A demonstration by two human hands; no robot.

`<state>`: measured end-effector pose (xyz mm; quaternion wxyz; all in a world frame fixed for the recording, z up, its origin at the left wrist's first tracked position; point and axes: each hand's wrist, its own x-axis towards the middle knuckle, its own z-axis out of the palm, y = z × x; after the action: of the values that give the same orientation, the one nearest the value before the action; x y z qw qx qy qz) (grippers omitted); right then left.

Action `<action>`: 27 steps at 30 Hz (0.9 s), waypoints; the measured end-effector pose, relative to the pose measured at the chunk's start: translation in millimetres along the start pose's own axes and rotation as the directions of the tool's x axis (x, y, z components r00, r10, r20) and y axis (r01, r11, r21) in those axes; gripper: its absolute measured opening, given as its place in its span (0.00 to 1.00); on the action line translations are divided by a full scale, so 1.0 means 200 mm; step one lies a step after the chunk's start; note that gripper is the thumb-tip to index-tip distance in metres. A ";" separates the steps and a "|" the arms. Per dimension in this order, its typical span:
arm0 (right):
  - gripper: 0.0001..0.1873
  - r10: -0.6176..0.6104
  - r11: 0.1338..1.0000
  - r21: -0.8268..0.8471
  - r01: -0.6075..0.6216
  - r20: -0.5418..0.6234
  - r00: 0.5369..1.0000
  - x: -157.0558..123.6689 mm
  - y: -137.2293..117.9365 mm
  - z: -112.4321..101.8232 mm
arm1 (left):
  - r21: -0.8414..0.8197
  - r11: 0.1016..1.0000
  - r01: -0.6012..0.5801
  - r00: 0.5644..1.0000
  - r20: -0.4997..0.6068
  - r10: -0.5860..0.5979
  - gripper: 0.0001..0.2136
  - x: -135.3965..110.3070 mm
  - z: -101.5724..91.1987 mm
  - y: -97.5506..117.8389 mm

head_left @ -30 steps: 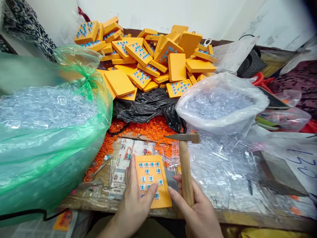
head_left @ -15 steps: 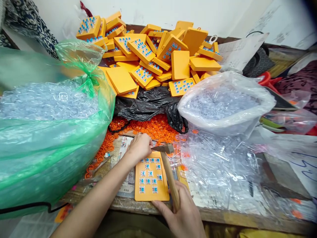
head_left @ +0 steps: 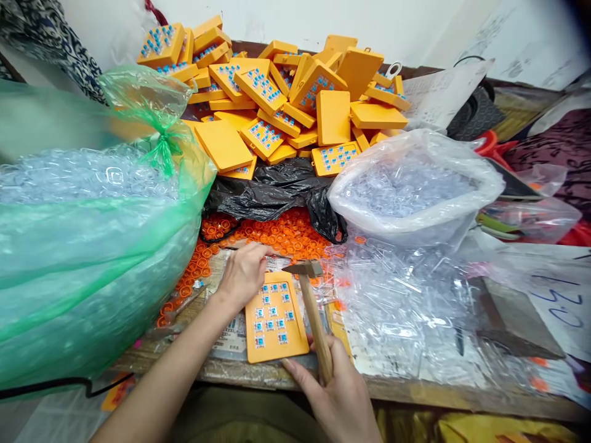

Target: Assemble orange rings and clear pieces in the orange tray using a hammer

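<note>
Now the right hand [head_left: 339,384] grips a hammer [head_left: 317,326], point leftward; the left hand [head_left: 244,274] curls, hold unclear, by the far-left corner of the yellow panel [head_left: 276,315], lying lengthwise front-to-back on the bench [head_left: 406,394].

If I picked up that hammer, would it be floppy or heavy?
The hammer would probably feel stiff, since its handle looks like straight wood. It's likely heavier at the top, where the head looks like metal. That crosswise head might stop it rolling far.

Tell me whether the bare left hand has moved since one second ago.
Yes. The bare left hand has moved forward, closer to the crumpled black plastic bag.
</note>
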<state>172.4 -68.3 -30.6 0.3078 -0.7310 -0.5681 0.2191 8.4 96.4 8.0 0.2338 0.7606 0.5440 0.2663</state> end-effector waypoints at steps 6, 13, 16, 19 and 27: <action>0.24 0.098 0.979 0.175 -0.102 0.035 0.995 0.04 -0.04 0.00 | 0.011 0.999 0.030 0.978 -0.207 -0.027 0.14 -0.21 -0.01 -0.09; 0.18 0.101 0.983 0.151 -0.101 0.007 0.995 0.06 -0.04 0.01 | -0.072 0.997 0.010 0.989 -0.149 -0.021 0.15 -0.22 0.07 -0.05; 0.20 0.028 0.991 0.131 -0.034 0.047 0.998 0.08 0.00 -0.01 | -0.072 0.997 0.013 0.987 -0.156 -0.024 0.18 -0.22 0.04 -0.07; 0.21 0.009 0.993 0.114 -0.024 0.128 0.992 0.11 0.04 -0.03 | -0.103 0.994 0.024 0.995 -0.091 -0.033 0.21 -0.26 0.02 -0.12; 0.15 0.020 0.977 0.215 -0.005 -0.068 0.998 0.06 -0.04 -0.11 | -0.414 0.909 0.055 0.995 -0.054 -0.084 0.26 -0.37 -0.01 -0.13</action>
<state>185.6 -59.0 -9.0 0.4030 -0.7042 -0.5257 0.2555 -31.7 33.3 -17.9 0.3787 0.6645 0.5103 0.3931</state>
